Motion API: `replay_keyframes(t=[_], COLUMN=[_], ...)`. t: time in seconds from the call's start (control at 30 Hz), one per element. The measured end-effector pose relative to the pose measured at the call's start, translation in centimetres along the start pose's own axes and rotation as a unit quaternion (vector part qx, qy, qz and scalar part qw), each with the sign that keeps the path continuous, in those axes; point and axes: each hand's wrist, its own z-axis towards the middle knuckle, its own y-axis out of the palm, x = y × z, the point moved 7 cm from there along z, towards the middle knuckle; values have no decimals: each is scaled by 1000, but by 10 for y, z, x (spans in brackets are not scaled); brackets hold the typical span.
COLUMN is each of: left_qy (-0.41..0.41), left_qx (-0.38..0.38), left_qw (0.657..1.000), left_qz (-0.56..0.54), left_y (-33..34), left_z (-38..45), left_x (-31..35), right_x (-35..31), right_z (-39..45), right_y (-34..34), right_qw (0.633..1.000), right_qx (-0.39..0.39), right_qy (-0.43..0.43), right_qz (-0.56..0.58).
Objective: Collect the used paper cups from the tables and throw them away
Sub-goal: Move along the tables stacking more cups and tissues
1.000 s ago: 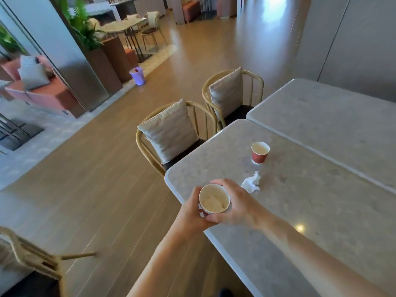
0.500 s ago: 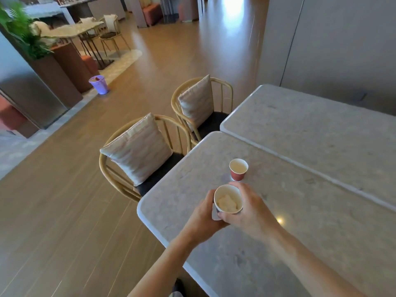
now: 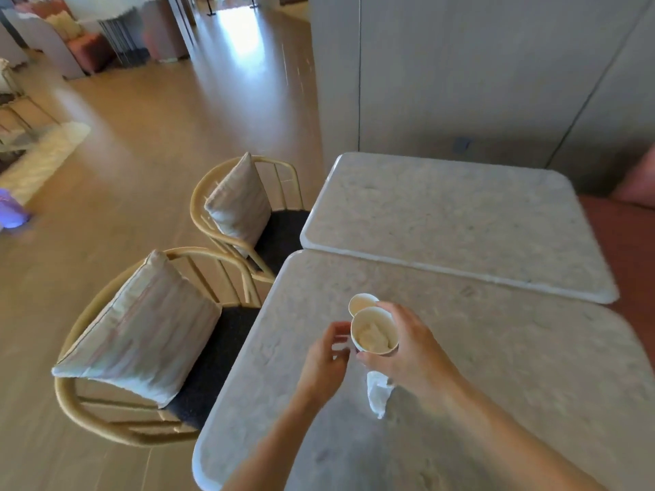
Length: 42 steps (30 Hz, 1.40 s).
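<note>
Paper cup (image 3: 374, 335), gripped by right hand (image 3: 413, 352), half hides second cup (image 3: 360, 302); left hand (image 3: 324, 361) loosely open.

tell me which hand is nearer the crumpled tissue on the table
Right. The right hand, holding a cup, sits directly above the tissue; the left hand is off to its left.

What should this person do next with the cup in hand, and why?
Probably lower the held cup, gripped in the right hand, onto the second cup standing just behind it on the table, so the two stack. The left hand hovers beside the held cup with curled fingers, seemingly free. A crumpled tissue also lies below the right hand.
</note>
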Motion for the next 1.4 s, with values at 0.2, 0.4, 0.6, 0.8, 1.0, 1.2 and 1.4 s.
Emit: replay_keyframes(t=[0.2, 0.4, 0.6, 0.8, 1.0, 1.2, 1.4], left_qy=[-90, -117, -97, -1, 41, 63, 116], left_qx=[-24, -76, -28, 19, 2, -15, -1], left_qw=[993, 982, 993, 1000, 998, 996, 993], left_qz=[71, 127, 69, -23, -52, -62, -20], left_y=[15, 57, 65, 39, 18, 12, -8], left_z=[65, 102, 124, 115, 46, -16, -42], left_x=[-53, -81, -76, -52, -37, -35, -14], right_x=[6, 17, 26, 21, 2, -19, -41], right_z=[8, 4, -2, -7, -13, -18, -29], right_y=[-18, -33, -30, -26, -17, 2, 16], right_qw=[996, 989, 984, 982, 982, 990, 995], right_qx=[69, 79, 98, 111, 122, 60, 22], right_qy=[57, 117, 143, 144, 140, 126, 96], right_qz=[-22, -52, -53, -45, 24, 7, -24])
